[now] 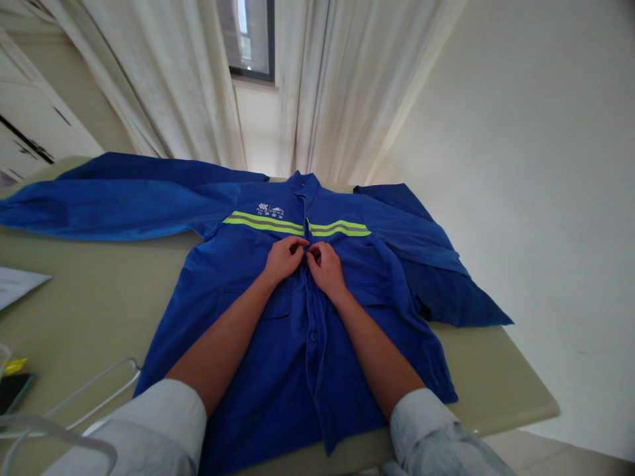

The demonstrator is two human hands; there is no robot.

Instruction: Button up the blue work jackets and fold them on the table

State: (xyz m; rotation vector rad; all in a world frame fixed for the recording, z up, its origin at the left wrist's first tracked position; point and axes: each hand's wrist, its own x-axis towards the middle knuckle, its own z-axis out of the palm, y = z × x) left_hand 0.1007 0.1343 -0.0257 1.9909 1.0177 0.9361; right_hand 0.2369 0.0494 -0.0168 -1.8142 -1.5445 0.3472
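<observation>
A blue work jacket (248,264) lies spread on its back, its collar at the far side and a yellow-green reflective stripe across the chest. My left hand (286,256) pinches the front placket just below the stripe. Close beside it, my right hand (325,264) pinches the other edge of the same opening. The fingertips nearly meet, and whatever is between them is too small to make out. Further down the placket a round button (313,336) shows, and the front edges there hang loose. The left sleeve in view (124,208) stretches out flat; the right one slants down.
The jacket rests on a greenish table (501,383) with a rounded corner at right. White wire hangers (74,403), a dark phone (14,391) and a sheet of paper (20,285) lie at left. Curtains (173,79) and a white wall (536,165) stand beyond.
</observation>
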